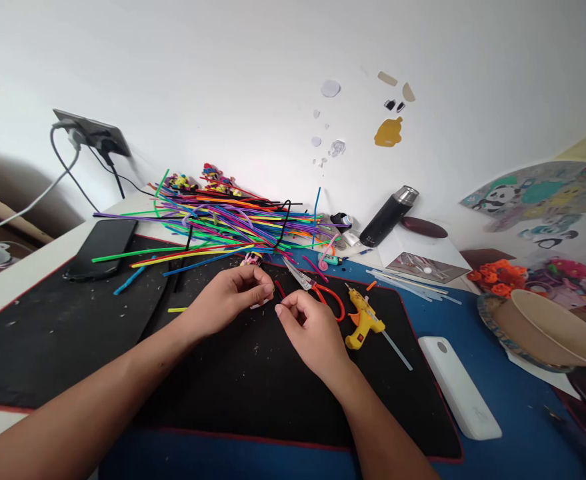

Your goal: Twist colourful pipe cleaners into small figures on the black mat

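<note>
My left hand (237, 297) is closed in a pinch over the black mat (253, 393); whatever sits at its fingertips is too small to name. Just to the right, my right hand (315, 327) is also pinched, and its fingertips hide what they hold, if anything. A short gap separates the two hands. Between and behind them shows a short dark red piece (279, 289); whether a hand touches it I cannot tell. Scissors with red handles (330, 300) lie behind my right hand. A yellow hot glue gun (364, 319) rests on the mat to its right.
Colourful pipe cleaners (233, 220) are heaped along the wall. A phone (100, 250) lies at the left. To the right are a black thermos (389, 217), clear glue sticks (413, 285), a white oblong device (460, 387) and a beige bowl (547, 320).
</note>
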A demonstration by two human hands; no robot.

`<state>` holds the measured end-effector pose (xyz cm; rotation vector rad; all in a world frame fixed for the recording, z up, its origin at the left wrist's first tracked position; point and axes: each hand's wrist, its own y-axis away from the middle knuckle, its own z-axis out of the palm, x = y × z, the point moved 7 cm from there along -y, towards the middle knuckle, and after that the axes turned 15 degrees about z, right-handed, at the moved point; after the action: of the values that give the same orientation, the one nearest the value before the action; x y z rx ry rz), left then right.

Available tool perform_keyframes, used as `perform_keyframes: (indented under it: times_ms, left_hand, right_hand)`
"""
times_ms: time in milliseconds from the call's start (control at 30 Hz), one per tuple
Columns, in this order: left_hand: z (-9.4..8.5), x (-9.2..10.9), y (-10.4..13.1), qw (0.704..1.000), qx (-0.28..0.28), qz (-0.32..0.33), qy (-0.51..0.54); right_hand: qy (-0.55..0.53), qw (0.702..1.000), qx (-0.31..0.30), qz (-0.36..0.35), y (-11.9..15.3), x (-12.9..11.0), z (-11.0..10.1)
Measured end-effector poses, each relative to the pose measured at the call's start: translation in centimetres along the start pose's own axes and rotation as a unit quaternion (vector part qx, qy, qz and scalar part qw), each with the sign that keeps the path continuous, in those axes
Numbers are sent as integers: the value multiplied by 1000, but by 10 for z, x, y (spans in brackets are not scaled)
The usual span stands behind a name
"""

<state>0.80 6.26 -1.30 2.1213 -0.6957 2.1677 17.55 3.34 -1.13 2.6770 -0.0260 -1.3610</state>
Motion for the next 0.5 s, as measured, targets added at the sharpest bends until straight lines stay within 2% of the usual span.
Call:
perform_keyframes:
  times_ms: [167,367,500]
  left_hand:
    - [6,1,1,999,-14,20,-45]
    - [16,11,3,983,-51,74,-160]
    - [19,12,3,978,-66,82,-180]
  right_hand:
    - [57,998,15,-23,2,-3,3]
    - [58,998,8,-36,3,-4,5]
    - [58,998,5,-38,3,-5,6]
